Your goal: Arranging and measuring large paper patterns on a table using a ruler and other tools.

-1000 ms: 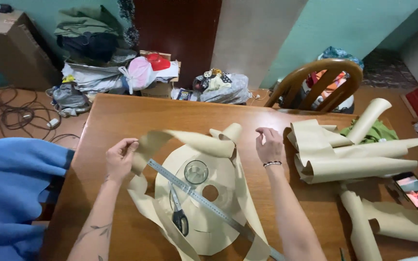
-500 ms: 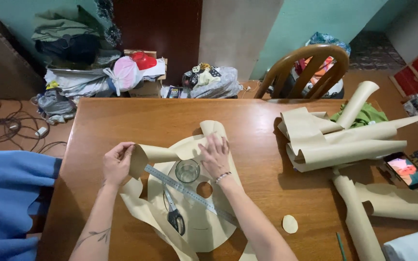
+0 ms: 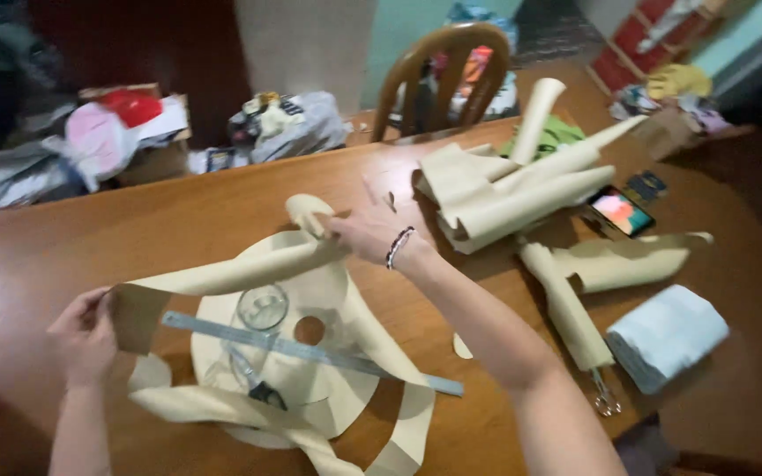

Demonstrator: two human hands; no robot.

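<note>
Paper strip (image 3: 222, 275) — both hands pinching its ends

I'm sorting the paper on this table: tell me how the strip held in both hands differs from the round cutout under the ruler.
The strip is long, narrow and lifted between the left hand and right hand; the cutout is a wide disc with a hole, lying flat on the table. The strip carries nothing; the cutout bears a ruler, glass and scissors. Both are tan paper.
</note>
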